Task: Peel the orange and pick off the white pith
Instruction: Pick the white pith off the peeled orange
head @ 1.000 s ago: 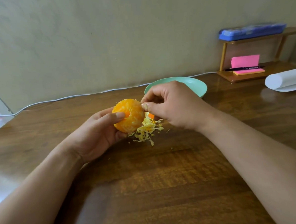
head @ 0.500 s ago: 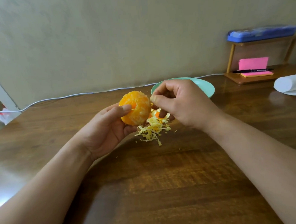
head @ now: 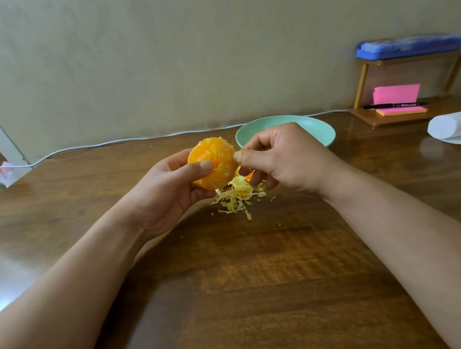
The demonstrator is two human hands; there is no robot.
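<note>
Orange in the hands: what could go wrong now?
The left hand grips the peeled orange; squeezing might burst it. The right hand pinches a bit of pith at its edge; a hard tug could tear flesh. The pith pile lies on the table, outside the green bowl; scraps may scatter.

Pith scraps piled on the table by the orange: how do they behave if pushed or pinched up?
The pith pile looks like loose thin shreds, so probably light and floppy. A push would likely scatter it, as stray bits lie around it. Pinching would likely lift only part.
</note>
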